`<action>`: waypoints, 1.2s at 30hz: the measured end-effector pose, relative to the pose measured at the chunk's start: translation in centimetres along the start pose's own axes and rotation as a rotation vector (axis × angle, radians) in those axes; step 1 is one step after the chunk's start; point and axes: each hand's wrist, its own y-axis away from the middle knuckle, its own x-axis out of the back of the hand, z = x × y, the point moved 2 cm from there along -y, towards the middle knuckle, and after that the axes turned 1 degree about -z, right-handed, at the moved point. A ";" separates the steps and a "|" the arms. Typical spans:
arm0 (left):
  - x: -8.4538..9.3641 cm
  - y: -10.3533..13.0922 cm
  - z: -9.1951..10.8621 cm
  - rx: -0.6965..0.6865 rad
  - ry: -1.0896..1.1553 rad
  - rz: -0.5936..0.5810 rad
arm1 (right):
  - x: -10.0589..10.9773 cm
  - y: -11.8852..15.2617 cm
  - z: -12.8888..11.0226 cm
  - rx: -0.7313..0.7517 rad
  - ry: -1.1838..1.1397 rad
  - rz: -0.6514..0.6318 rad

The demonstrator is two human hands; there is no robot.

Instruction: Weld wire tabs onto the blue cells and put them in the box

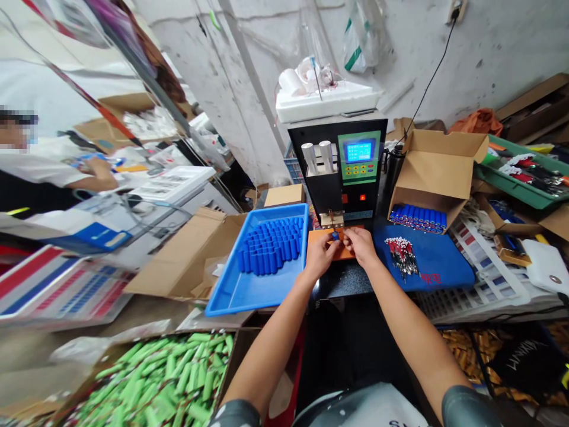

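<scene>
Apparently, the left hand is pinching a blue cylinder before the black machine; the right hand is curling its fingers close by, their hold unclear. Probably stiff and slick, the cylinder is favouring a side grip.

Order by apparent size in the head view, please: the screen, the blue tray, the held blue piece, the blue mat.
1. Blue tray
2. Blue mat
3. Screen
4. Blue piece, partly hidden
</scene>
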 end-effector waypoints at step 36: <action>-0.4 0.0 -1.1 -0.033 -0.080 0.052 | -0.7 -1.1 0.8 0.109 0.327 0.054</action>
